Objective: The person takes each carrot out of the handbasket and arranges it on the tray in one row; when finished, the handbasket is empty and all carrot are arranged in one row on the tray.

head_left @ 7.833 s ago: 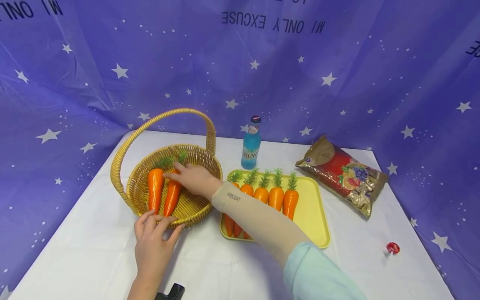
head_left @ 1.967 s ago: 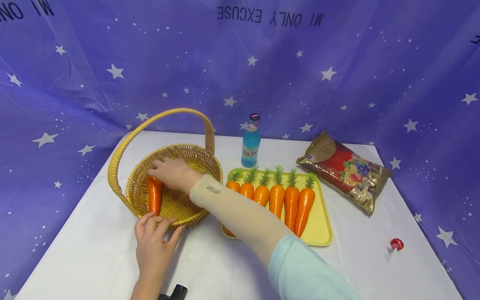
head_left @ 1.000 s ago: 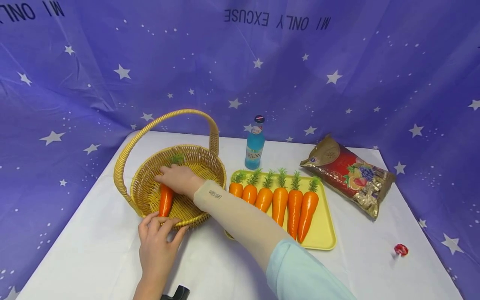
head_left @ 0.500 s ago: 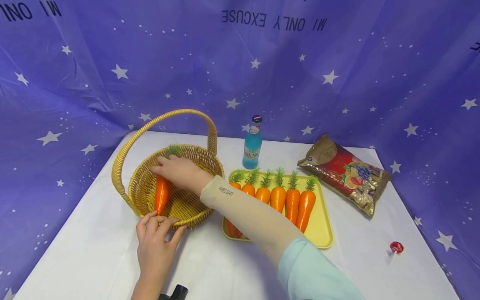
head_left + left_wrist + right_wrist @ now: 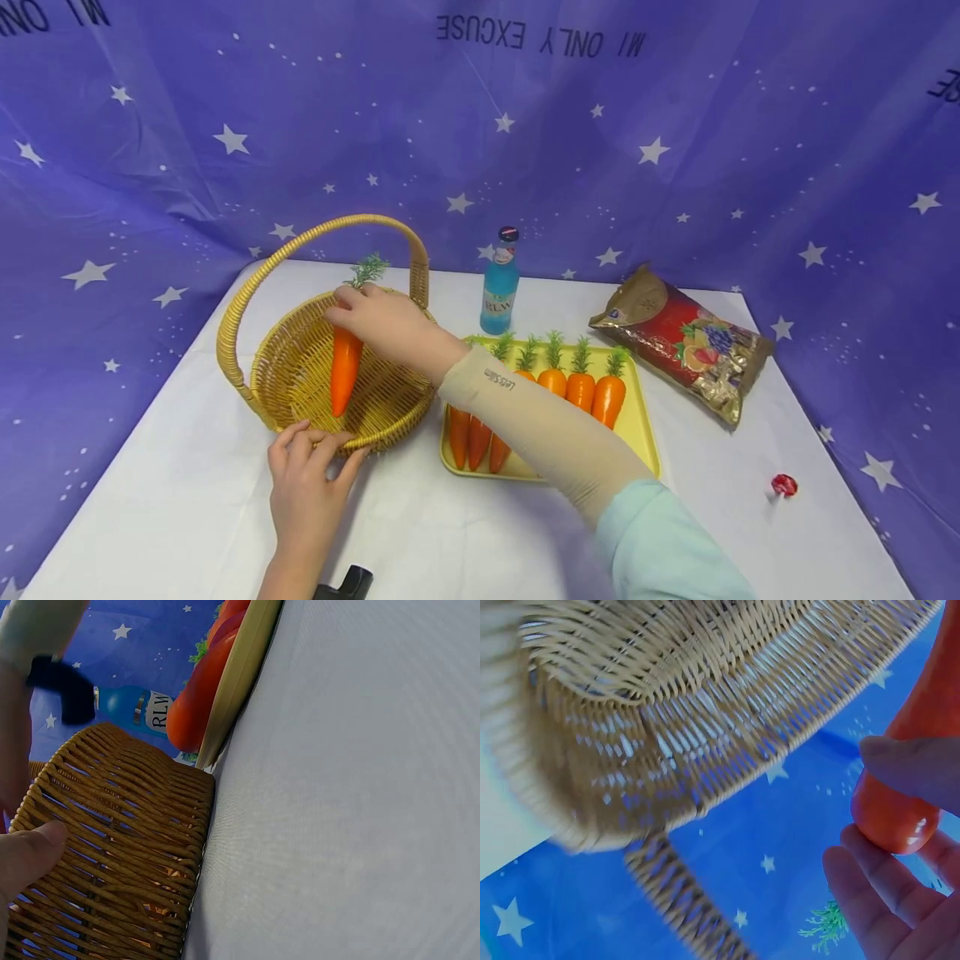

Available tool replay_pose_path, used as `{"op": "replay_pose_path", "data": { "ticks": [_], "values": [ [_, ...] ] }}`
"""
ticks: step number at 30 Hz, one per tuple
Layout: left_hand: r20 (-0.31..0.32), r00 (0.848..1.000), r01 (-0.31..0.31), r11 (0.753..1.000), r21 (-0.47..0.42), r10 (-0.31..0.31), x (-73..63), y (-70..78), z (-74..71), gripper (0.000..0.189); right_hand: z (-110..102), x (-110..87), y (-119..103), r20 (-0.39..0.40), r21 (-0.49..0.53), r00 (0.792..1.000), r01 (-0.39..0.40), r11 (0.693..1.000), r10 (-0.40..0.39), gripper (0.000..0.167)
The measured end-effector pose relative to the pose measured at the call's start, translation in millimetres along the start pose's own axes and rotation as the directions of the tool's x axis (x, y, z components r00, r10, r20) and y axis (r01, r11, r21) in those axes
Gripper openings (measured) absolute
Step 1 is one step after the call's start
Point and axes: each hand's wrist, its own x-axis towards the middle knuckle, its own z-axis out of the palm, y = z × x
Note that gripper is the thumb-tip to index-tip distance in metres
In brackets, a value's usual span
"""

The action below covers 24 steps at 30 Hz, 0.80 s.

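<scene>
In the head view my right hand (image 5: 386,325) grips an orange carrot (image 5: 345,371) near its top, above the wicker basket (image 5: 273,367). Green leaves stick up past the fingers while the tip points down into the basket. The right wrist view has the thumb on one side of the carrot (image 5: 900,814) and the fingers on the other. My left hand (image 5: 307,492) holds the basket's front rim, fingertips over the edge. Its thumb (image 5: 45,840) presses the outer weave in the left wrist view. To the right, several carrots (image 5: 609,398) lie side by side on a yellow tray (image 5: 637,442), partly hidden by my right forearm.
Behind the tray stands a blue bottle (image 5: 498,292). A red and gold snack bag (image 5: 686,346) lies at the back right, and a red lollipop (image 5: 784,485) is near the right edge. The basket's tall handle (image 5: 247,308) arches up. A black object (image 5: 352,583) shows at the front.
Earlier two carrots lay in the basket; one now lies on the tray's right side. My right hand has just lifted the other carrot up and rightward. The left hand stays at the rim.
</scene>
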Motion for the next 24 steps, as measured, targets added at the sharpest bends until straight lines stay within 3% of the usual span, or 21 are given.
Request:
{"op": "replay_pose_path", "data": {
  "ticks": [13, 24],
  "values": [
    [0.015, 1.0, 0.017, 1.0, -0.002, -0.017, -0.5, 1.1, 3.7, 0.031, -9.8, -78.2, 30.0, -0.167, 0.074, 0.986, -0.014, 0.997, 0.026, 0.058],
    [0.035, 0.999, 0.023, 1.0, 0.004, -0.023, 2.8, -0.3, 3.1, 0.032, 4.7, -166.5, 65.5, -0.29, 0.112, 0.947, -0.11, 0.988, 0.138, 0.06]
  ]
}}
